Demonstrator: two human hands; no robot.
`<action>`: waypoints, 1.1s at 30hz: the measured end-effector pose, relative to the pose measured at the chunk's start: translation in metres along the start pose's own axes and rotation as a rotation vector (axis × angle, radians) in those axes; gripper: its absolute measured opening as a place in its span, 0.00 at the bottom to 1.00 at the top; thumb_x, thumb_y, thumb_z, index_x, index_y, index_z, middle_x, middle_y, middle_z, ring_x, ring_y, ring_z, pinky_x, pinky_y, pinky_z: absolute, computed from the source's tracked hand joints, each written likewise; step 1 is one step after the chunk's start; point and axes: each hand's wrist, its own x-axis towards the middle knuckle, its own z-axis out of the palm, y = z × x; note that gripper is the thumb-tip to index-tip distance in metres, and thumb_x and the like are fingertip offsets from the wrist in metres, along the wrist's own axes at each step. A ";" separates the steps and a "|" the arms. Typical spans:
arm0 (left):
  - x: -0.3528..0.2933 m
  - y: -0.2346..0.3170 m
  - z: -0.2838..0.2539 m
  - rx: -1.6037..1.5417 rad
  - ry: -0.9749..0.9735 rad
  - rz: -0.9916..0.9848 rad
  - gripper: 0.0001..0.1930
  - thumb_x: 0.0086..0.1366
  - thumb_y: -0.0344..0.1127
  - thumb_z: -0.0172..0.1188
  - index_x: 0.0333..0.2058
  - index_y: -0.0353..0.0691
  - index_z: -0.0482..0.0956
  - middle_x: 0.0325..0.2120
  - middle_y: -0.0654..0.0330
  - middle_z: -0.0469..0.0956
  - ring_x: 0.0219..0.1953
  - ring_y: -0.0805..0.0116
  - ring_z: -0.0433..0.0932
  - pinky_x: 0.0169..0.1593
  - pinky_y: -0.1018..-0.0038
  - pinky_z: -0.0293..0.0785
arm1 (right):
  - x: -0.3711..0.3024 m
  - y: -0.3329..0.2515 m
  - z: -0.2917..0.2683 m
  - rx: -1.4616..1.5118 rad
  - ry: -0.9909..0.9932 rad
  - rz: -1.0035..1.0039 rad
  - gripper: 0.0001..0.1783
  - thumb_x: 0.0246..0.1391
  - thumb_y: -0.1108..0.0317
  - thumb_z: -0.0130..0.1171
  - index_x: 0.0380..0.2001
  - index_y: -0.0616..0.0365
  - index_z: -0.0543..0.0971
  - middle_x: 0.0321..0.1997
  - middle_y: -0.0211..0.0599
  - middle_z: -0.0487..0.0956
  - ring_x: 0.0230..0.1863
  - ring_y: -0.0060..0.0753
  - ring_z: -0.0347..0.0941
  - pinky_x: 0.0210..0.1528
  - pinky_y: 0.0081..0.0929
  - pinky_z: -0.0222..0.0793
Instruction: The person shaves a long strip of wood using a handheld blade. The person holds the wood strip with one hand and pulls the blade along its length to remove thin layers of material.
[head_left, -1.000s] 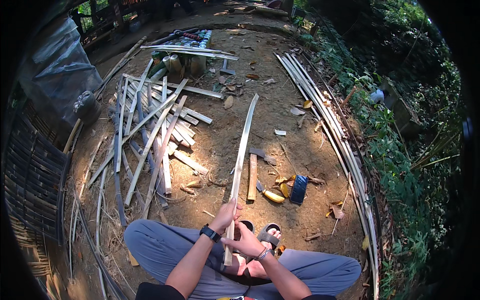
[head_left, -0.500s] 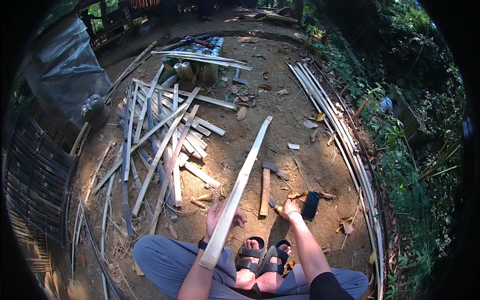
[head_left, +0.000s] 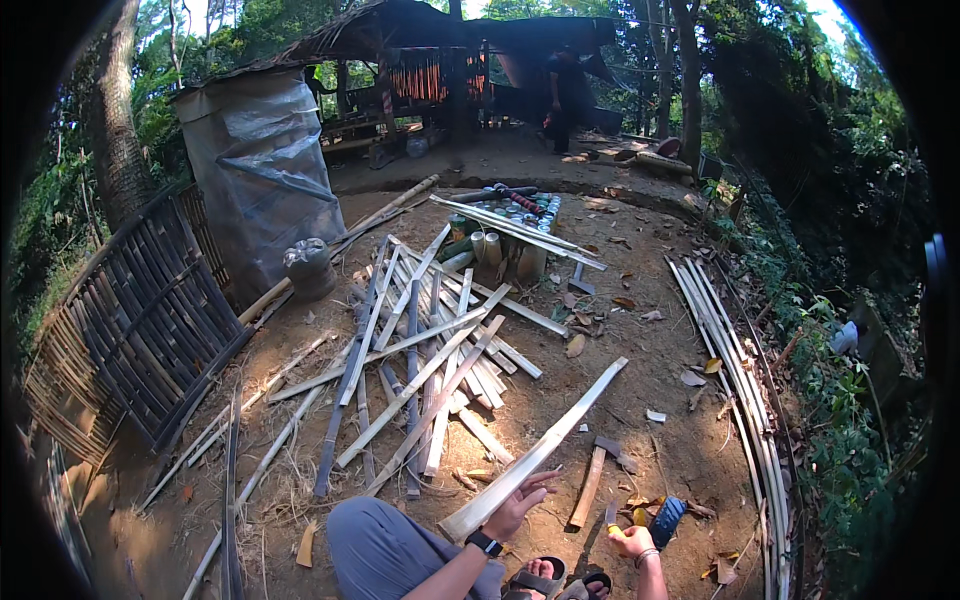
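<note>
The strip (head_left: 540,445) slants over the left hand, just beside the bent knee (head_left: 375,545) — best kept steady there, its weight balanced. Its long axis runs obliquely, near end by the knee, far end pointing ahead and to the right. The left hand (head_left: 512,512) has its fingers spread; whether its hidden thumb pinches the strip, I cannot tell. The right hand (head_left: 635,543) is clamped on the knife (head_left: 611,514) — blade best kept clear of those spread fingers.
</note>
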 end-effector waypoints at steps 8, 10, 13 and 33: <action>0.002 0.009 -0.001 0.625 0.522 0.558 0.26 0.69 0.48 0.37 0.55 0.32 0.65 0.50 0.46 0.64 0.52 0.54 0.65 0.57 0.62 0.59 | -0.162 -0.003 0.013 1.035 0.014 -0.121 0.17 0.58 0.71 0.53 0.45 0.56 0.57 0.29 0.45 0.76 0.15 0.26 0.67 0.14 0.21 0.63; -0.006 0.031 0.019 0.517 0.452 0.686 0.25 0.69 0.50 0.36 0.47 0.31 0.68 0.46 0.46 0.67 0.50 0.54 0.67 0.56 0.63 0.60 | -0.177 0.007 0.018 0.763 0.257 -0.157 0.13 0.61 0.70 0.49 0.45 0.56 0.59 0.24 0.34 0.72 0.14 0.20 0.64 0.14 0.18 0.62; -0.031 0.076 0.041 0.316 0.355 0.842 0.23 0.67 0.53 0.41 0.37 0.33 0.68 0.37 0.49 0.70 0.43 0.59 0.70 0.53 0.63 0.63 | -0.209 -0.030 -0.001 0.905 0.232 -0.184 0.10 0.63 0.68 0.44 0.45 0.57 0.61 0.21 0.28 0.67 0.15 0.17 0.64 0.15 0.18 0.63; -0.111 0.143 0.075 0.254 0.404 1.294 0.23 0.61 0.51 0.58 0.44 0.47 0.59 0.33 0.60 0.62 0.30 0.69 0.62 0.34 0.69 0.62 | -0.262 -0.211 -0.043 -0.250 -0.011 -0.870 0.17 0.59 0.58 0.50 0.45 0.58 0.69 0.30 0.50 0.75 0.29 0.55 0.75 0.29 0.44 0.72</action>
